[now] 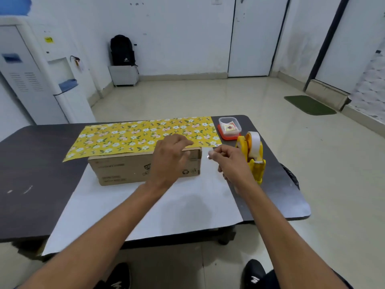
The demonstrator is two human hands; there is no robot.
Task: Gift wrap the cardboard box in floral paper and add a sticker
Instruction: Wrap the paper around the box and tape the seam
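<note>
Covering the dark table, the floral paper lies white side up, its far flap folded onto the central cardboard box. A yellow tape dispenser stands right. The left hand presses the flap flat, gripping nothing; the right hand pinches a tape strip

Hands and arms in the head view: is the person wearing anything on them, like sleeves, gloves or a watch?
The left hand and right hand show no glove or watch, and the arms behind them are bare, no sleeve in view.
</note>
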